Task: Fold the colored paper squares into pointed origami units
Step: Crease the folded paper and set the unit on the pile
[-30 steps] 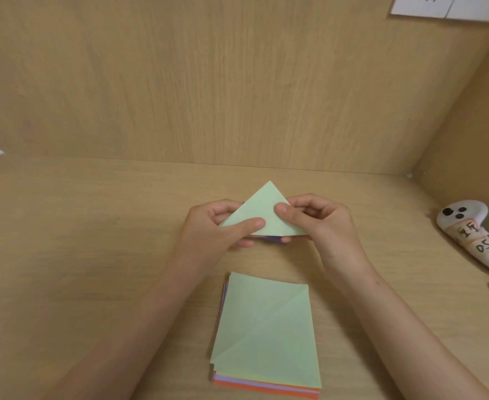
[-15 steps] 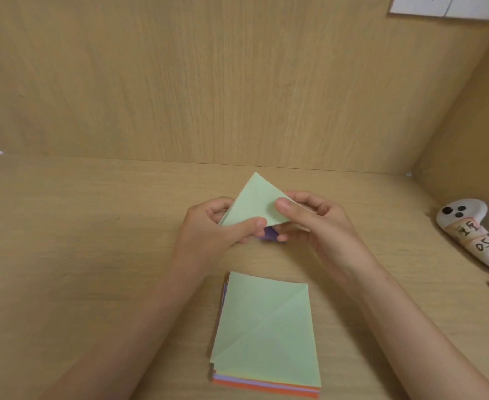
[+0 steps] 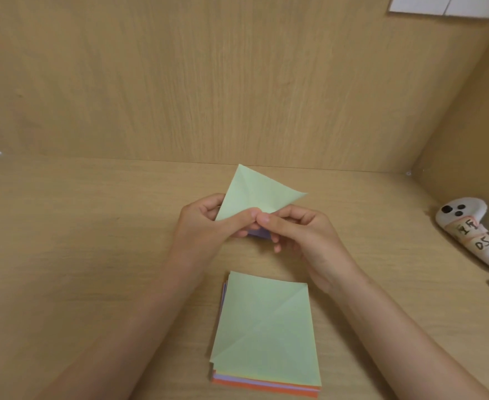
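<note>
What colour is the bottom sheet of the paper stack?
The bottom sheet is orange; the head view shows it along the near edge.

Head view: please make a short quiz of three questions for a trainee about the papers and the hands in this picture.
1. True or false: only the left hand holds the folded green paper.
2. Which colour is the top sheet of the paper stack? A orange, B green, C purple.
3. Fill the gap: the white controller lies at the ____ side of the table.
Key: 1 false, the right hand pinches it too; 2 B; 3 right.
</note>
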